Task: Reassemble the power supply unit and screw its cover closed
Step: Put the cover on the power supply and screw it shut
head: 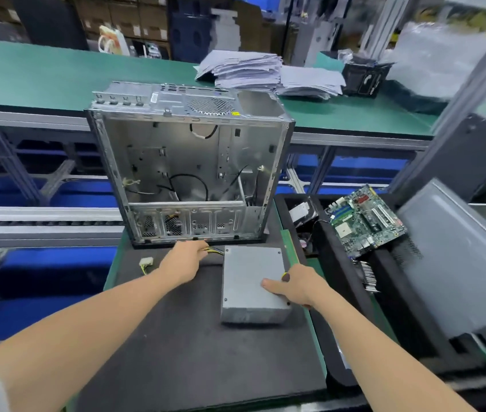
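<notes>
Head view: the PSU (250, 281) lies flat on the black mat (176, 337), cover side up. The right hand (295, 285) grips the PSU's right edge, thumb pressed on top, fingers curled over the side. The left hand (182, 261) is at the PSU's far-left corner, over the yellow and black wires (216, 250); whether it pinches them, I can't tell. Just behind the PSU stands the open case (188, 173). Left of the PSU lies a white connector (146, 261); to its right, a motherboard (366, 221).
</notes>
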A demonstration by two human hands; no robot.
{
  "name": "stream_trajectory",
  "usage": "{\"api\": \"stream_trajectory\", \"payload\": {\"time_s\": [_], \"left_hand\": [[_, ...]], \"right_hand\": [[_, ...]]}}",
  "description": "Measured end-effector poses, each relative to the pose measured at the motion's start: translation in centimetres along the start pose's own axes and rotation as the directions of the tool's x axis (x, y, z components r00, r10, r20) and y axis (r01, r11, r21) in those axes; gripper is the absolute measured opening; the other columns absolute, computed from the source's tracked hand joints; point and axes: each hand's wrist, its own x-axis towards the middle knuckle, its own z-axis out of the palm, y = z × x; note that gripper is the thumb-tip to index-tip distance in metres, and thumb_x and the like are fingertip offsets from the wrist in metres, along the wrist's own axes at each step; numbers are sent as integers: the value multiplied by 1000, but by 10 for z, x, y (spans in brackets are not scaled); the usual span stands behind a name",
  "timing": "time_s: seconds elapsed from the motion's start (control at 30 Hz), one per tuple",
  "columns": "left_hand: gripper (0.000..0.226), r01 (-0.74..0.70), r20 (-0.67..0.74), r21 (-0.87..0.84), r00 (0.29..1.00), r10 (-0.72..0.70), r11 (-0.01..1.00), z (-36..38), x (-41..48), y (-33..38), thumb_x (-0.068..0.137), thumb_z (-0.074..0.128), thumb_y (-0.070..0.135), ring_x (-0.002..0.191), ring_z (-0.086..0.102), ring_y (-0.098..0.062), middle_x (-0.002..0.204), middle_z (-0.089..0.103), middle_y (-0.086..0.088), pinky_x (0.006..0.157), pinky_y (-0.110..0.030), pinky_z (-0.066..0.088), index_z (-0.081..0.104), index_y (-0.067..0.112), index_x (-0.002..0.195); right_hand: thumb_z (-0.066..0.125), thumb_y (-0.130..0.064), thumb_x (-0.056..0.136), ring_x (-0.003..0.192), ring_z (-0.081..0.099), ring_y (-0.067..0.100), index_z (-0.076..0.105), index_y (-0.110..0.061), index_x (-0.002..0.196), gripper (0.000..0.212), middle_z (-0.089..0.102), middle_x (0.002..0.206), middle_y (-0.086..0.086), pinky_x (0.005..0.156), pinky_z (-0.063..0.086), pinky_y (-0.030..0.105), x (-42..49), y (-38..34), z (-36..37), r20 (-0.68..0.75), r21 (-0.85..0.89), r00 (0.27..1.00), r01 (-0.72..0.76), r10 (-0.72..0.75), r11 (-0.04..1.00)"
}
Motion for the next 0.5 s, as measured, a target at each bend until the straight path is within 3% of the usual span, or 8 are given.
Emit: {"api": "stream_trajectory", "payload": {"time_s": [0.13,0.27,0.37,0.43,0.5], "left_hand": [[12,23,79,-97,997,-15,995,4,-12,-10,108,51,25,78,68,-33,79,67,-10,79,-42,56,57,18,100],[17,10,296,2,955,-10,1000,9,-31,-7,109,47,32,77,66,-26,85,70,-9,83,-40,56,47,17,100],[19,25,265,21,964,-30,999,14,-39,-3,109,47,35,94,65,-35,106,69,-18,90,-48,54,45,16,106],[30,23,189,43,982,-30,999,15,-43,-1,107,50,41,114,59,-38,119,62,-15,100,-51,48,49,17,124],[49,51,78,51,995,-55,997,15,-49,4,104,52,48,128,51,-34,132,52,-9,107,-52,41,44,21,145]], "right_hand": [[65,-70,87,52,44,16,35,-19,62,64,43,58,-3,50,30,30,-8,-4,5,-55,29,998,7,-5,1000],[66,-70,86,58,36,12,30,-25,67,62,33,70,-4,51,25,28,-15,-1,10,-100,95,995,19,-10,995],[68,-68,86,61,41,13,35,-21,70,60,41,75,-3,54,28,29,-20,3,11,-97,136,995,21,-8,990],[69,-65,87,61,42,17,36,-19,70,59,43,74,-2,54,29,30,-24,3,9,-105,132,994,24,-10,991],[69,-53,91,73,50,21,43,-17,81,46,52,83,2,60,35,33,-26,3,4,-161,126,987,40,-19,991]]}}
